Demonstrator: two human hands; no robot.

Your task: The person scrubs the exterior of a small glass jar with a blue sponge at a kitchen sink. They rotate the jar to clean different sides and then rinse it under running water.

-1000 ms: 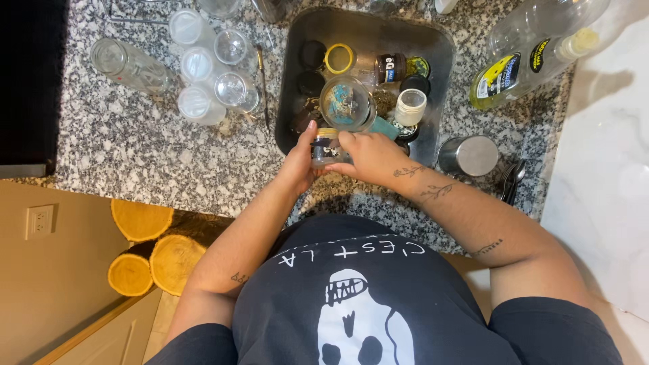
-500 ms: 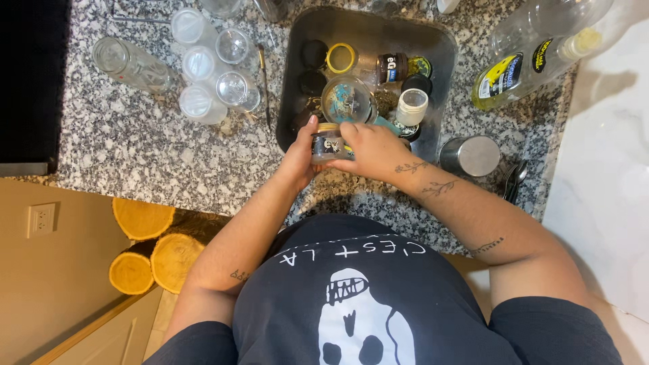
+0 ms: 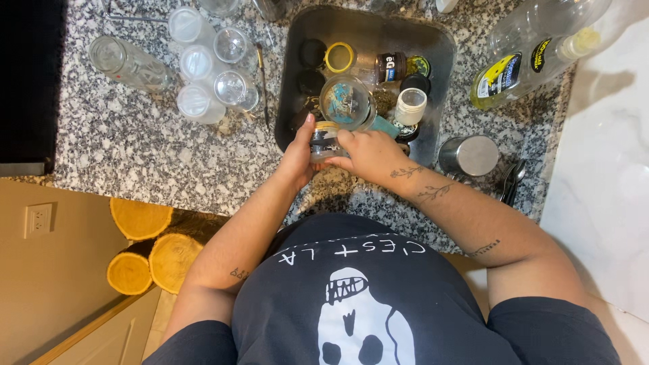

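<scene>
I hold a small glass jar (image 3: 324, 140) with a dark label at the near edge of a steel sink (image 3: 297, 81). My left hand (image 3: 298, 157) wraps its left side and my right hand (image 3: 370, 154) grips it from the right. Just beyond the jar, inside the sink, sit a larger round glass jar (image 3: 347, 101), a white jar (image 3: 410, 105), a yellow lid (image 3: 339, 57), dark lids and another small labelled jar (image 3: 391, 66).
Several clear glass jars (image 3: 203, 64) stand and lie on the granite counter (image 3: 135, 149) left of the sink. A metal cup (image 3: 468, 156) and spoons (image 3: 510, 181) rest at the right, with plastic bottles (image 3: 520, 57) beyond. Wooden log slices (image 3: 145, 243) lie below the counter.
Both hands stay on the small jar at the sink's near edge. They have shifted slightly on it; nothing else has moved.
</scene>
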